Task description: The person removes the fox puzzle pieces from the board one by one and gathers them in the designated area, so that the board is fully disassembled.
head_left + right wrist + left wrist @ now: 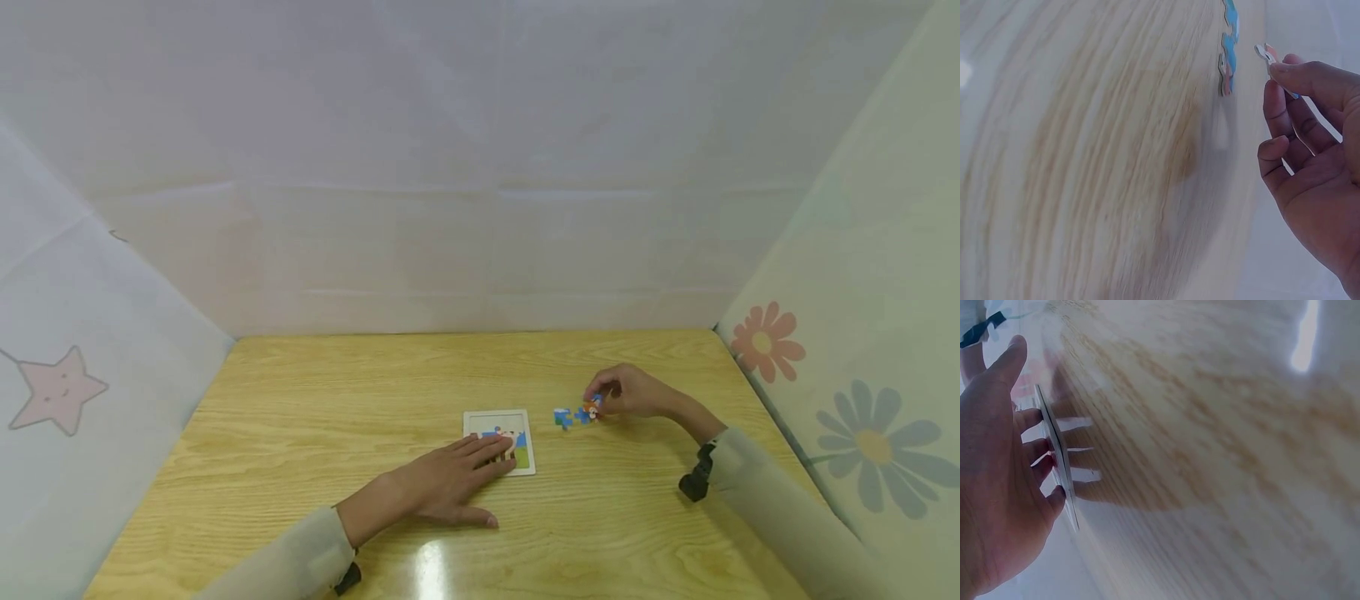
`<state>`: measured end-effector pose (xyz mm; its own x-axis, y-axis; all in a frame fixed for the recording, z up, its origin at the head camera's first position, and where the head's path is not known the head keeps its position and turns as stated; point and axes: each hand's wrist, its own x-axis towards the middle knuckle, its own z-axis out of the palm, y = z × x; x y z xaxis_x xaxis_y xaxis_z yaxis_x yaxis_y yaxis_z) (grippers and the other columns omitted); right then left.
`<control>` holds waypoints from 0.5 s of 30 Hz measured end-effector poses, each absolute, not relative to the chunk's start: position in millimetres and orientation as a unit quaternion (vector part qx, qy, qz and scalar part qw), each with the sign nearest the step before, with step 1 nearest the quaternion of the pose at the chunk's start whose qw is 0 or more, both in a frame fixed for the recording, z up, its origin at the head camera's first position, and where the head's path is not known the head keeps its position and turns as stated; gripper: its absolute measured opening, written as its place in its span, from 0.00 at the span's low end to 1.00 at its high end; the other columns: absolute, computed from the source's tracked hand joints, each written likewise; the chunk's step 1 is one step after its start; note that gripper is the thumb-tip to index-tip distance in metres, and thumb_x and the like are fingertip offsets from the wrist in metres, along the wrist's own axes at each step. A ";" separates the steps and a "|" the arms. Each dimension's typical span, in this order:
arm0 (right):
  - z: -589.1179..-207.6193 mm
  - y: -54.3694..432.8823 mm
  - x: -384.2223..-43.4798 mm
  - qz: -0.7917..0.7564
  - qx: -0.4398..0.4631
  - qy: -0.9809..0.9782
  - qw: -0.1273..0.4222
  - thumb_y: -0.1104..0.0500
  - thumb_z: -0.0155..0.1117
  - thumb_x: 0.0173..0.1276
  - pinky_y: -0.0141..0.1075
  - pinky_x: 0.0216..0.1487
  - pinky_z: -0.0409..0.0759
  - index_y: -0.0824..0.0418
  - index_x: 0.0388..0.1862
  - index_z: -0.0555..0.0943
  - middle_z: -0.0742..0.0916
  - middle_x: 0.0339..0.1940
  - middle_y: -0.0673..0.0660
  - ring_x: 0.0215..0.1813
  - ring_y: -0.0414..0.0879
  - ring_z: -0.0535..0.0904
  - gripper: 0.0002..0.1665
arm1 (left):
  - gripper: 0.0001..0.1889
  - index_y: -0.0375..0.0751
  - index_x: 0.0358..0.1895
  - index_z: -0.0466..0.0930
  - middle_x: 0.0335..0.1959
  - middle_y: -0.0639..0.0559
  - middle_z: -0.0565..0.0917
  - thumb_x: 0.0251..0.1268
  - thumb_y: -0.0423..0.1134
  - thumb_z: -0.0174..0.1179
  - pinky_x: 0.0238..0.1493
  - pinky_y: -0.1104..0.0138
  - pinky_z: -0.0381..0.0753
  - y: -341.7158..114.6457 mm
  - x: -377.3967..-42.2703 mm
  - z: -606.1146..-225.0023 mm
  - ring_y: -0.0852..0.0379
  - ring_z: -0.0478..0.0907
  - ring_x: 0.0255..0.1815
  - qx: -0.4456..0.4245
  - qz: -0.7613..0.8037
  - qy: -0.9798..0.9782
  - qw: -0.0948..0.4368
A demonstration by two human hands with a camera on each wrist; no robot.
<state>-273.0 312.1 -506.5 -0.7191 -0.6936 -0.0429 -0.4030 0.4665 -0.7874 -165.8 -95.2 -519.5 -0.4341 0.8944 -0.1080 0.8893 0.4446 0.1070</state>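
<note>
1. White-framed jigsaw tray (531, 446) on the wood-grain table (315, 400); fitted pieces (522, 457) fill its lower part, partly hidden by the left hand (450, 482).
2. That hand is spread, touching the tray.
3. Right hand (630, 390) pinches one jigsaw piece (1270, 55), raised; loose blue pieces (562, 418) lie just right of the tray.

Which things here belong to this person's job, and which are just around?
Apparently the job:
jigsaw tray, under the left hand
jigsaw piece, pinched by the right hand
loose jigsaw pieces beside the tray

Just wall decoration:
pink star
red flower
blue-grey flower
</note>
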 end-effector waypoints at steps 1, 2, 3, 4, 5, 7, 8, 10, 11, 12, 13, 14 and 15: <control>-506.4 314.1 -272.5 -0.399 -0.326 0.838 0.182 0.69 0.69 0.72 0.37 0.44 0.86 0.60 0.51 0.89 0.91 0.47 0.56 0.45 0.51 0.87 0.12 | 0.45 0.47 0.87 0.53 0.89 0.44 0.49 0.79 0.72 0.43 0.85 0.49 0.55 -95.2 -165.7 -519.7 0.48 0.47 0.88 0.526 0.017 0.847 0.074; -506.4 316.2 -272.1 -0.397 -0.323 0.839 0.183 0.69 0.69 0.72 0.37 0.44 0.86 0.60 0.51 0.89 0.91 0.47 0.56 0.45 0.51 0.87 0.12 | 0.45 0.47 0.87 0.53 0.89 0.44 0.49 0.79 0.72 0.43 0.85 0.49 0.55 -95.2 -165.7 -520.0 0.48 0.47 0.88 0.526 0.017 0.847 0.074; -506.5 318.2 -271.5 -0.397 -0.321 0.840 0.184 0.69 0.69 0.72 0.37 0.44 0.86 0.60 0.51 0.89 0.91 0.47 0.56 0.44 0.50 0.87 0.12 | 0.45 0.47 0.87 0.53 0.89 0.44 0.49 0.79 0.72 0.43 0.85 0.49 0.55 -95.2 -165.7 -520.4 0.48 0.47 0.88 0.525 0.017 0.848 0.074; -506.4 320.2 -271.0 -0.397 -0.319 0.841 0.186 0.69 0.69 0.71 0.37 0.44 0.86 0.61 0.51 0.89 0.91 0.47 0.56 0.44 0.50 0.87 0.12 | 0.45 0.47 0.87 0.52 0.89 0.44 0.49 0.79 0.73 0.43 0.85 0.49 0.55 -95.3 -165.7 -520.5 0.48 0.46 0.88 0.525 0.017 0.848 0.075; -506.6 322.4 -270.6 -0.396 -0.316 0.842 0.187 0.70 0.69 0.71 0.37 0.44 0.86 0.61 0.51 0.89 0.91 0.47 0.56 0.44 0.50 0.87 0.12 | 0.45 0.47 0.87 0.52 0.89 0.44 0.49 0.79 0.73 0.43 0.85 0.49 0.55 -95.3 -165.7 -520.7 0.48 0.46 0.89 0.525 0.017 0.848 0.075; -506.4 325.6 -269.4 -0.395 -0.312 0.843 0.190 0.70 0.69 0.71 0.37 0.44 0.86 0.61 0.51 0.89 0.91 0.47 0.57 0.44 0.49 0.87 0.12 | 0.45 0.48 0.87 0.52 0.89 0.45 0.48 0.79 0.73 0.43 0.85 0.49 0.54 -95.2 -165.7 -521.0 0.49 0.45 0.89 0.524 0.019 0.848 0.078; -506.5 327.2 -268.9 -0.393 -0.312 0.844 0.190 0.70 0.69 0.71 0.37 0.44 0.86 0.61 0.50 0.89 0.91 0.47 0.57 0.43 0.49 0.87 0.12 | 0.45 0.48 0.87 0.52 0.89 0.45 0.48 0.79 0.73 0.42 0.85 0.49 0.54 -95.2 -165.7 -521.0 0.49 0.45 0.89 0.523 0.019 0.848 0.079; -506.3 330.3 -268.2 -0.391 -0.313 0.844 0.190 0.70 0.69 0.70 0.38 0.45 0.86 0.62 0.50 0.89 0.91 0.47 0.58 0.43 0.48 0.86 0.12 | 0.46 0.47 0.87 0.52 0.89 0.45 0.48 0.79 0.73 0.42 0.85 0.49 0.54 -94.9 -165.7 -520.9 0.49 0.45 0.89 0.524 0.021 0.848 0.079; -506.4 331.8 -268.0 -0.390 -0.315 0.845 0.189 0.71 0.69 0.70 0.38 0.45 0.86 0.62 0.50 0.89 0.91 0.47 0.58 0.43 0.48 0.86 0.12 | 0.46 0.47 0.87 0.52 0.89 0.45 0.48 0.79 0.73 0.42 0.85 0.49 0.54 -94.8 -165.7 -520.8 0.49 0.45 0.89 0.524 0.022 0.848 0.079; -506.5 333.3 -267.9 -0.388 -0.317 0.845 0.188 0.71 0.69 0.70 0.38 0.45 0.86 0.62 0.50 0.89 0.91 0.46 0.58 0.43 0.48 0.86 0.12 | 0.46 0.47 0.87 0.52 0.89 0.45 0.48 0.79 0.73 0.42 0.85 0.49 0.54 -94.7 -165.6 -520.7 0.49 0.45 0.89 0.524 0.023 0.848 0.080; -506.7 335.0 -267.9 -0.385 -0.319 0.846 0.186 0.71 0.69 0.70 0.38 0.45 0.86 0.62 0.50 0.89 0.91 0.46 0.58 0.43 0.48 0.86 0.12 | 0.46 0.47 0.87 0.52 0.89 0.45 0.48 0.79 0.73 0.42 0.85 0.49 0.55 -94.6 -165.5 -520.5 0.49 0.45 0.89 0.524 0.024 0.848 0.079; -507.0 336.6 -267.8 -0.383 -0.320 0.847 0.185 0.71 0.69 0.70 0.38 0.45 0.86 0.62 0.50 0.89 0.91 0.46 0.58 0.42 0.47 0.86 0.12 | 0.46 0.47 0.87 0.52 0.89 0.45 0.48 0.79 0.73 0.42 0.85 0.48 0.55 -94.6 -165.5 -520.4 0.49 0.45 0.89 0.524 0.024 0.848 0.078; -507.1 337.9 -267.7 -0.382 -0.322 0.847 0.184 0.72 0.69 0.70 0.38 0.44 0.86 0.62 0.50 0.90 0.91 0.46 0.58 0.42 0.47 0.86 0.12 | 0.46 0.47 0.87 0.52 0.89 0.45 0.48 0.79 0.73 0.42 0.85 0.48 0.55 -94.5 -165.5 -520.3 0.49 0.45 0.89 0.524 0.024 0.848 0.078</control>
<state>-267.7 337.9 -507.1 -0.7251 -0.6855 -0.0658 -0.4044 0.5012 -0.7650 -165.5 -94.5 -520.3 -0.4379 0.8927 -0.1068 0.8853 0.4488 0.1216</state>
